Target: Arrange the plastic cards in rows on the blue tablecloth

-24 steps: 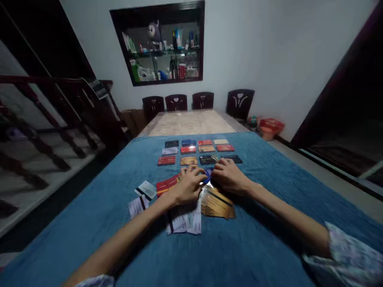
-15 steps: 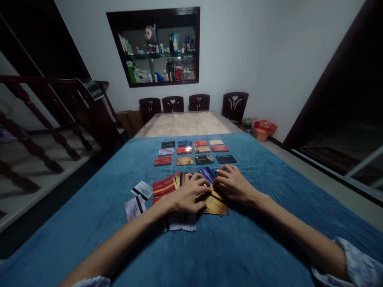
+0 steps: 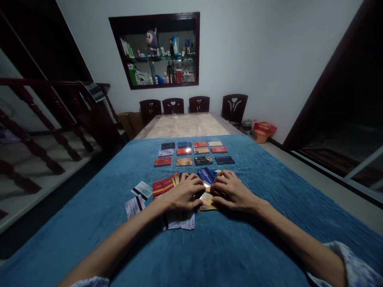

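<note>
In the head view, a loose pile of gold cards (image 3: 207, 199) lies between my two hands on the blue cloth. My left hand (image 3: 186, 193) has its fingers curled against the pile's left edge. On the opposite edge press the bent fingers of my right hand (image 3: 232, 192). Blue cards (image 3: 206, 174) lie just beyond the gold ones. Red cards (image 3: 163, 185) are fanned out left of my left hand, partly under it. Pale cards (image 3: 179, 221) spread below my left wrist, and two more white cards (image 3: 143, 189) lie further left.
Several small stacks of cards (image 3: 184, 162) stand in three rows further up the blue cloth (image 3: 149, 255). Beyond it shows the stone tabletop (image 3: 185, 124), with dark chairs (image 3: 235, 107) around the far end. A wooden railing (image 3: 44, 131) runs along the left.
My right hand has come nearer and its thumb now sits on the gold cards. The spread gold cards have been squeezed into a narrower pile. My left hand has barely moved.
</note>
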Tool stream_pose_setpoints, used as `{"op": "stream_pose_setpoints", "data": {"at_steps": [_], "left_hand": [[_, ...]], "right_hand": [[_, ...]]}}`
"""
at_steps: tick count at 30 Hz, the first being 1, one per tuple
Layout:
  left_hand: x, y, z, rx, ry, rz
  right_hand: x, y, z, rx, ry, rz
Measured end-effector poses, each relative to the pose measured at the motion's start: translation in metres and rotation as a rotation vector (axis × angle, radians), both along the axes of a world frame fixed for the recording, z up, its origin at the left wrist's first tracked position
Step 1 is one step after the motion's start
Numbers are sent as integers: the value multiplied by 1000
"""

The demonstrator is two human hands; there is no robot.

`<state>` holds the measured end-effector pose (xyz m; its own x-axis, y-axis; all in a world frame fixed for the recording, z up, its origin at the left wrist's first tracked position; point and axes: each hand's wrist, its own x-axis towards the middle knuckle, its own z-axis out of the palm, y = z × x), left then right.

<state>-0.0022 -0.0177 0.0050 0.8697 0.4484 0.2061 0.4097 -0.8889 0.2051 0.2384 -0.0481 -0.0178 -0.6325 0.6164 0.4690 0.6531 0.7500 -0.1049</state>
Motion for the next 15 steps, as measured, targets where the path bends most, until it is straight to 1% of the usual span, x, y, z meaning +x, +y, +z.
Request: {"op": "stream_pose_setpoints", "data": {"at_steps": [7, 15], "left_hand": [[1, 2, -1, 172, 87, -47], [4, 3, -7, 316, 70, -98]], "right_hand": [[0, -5, 5, -69, -58, 22], [3, -6, 6, -92, -110, 46]]}}
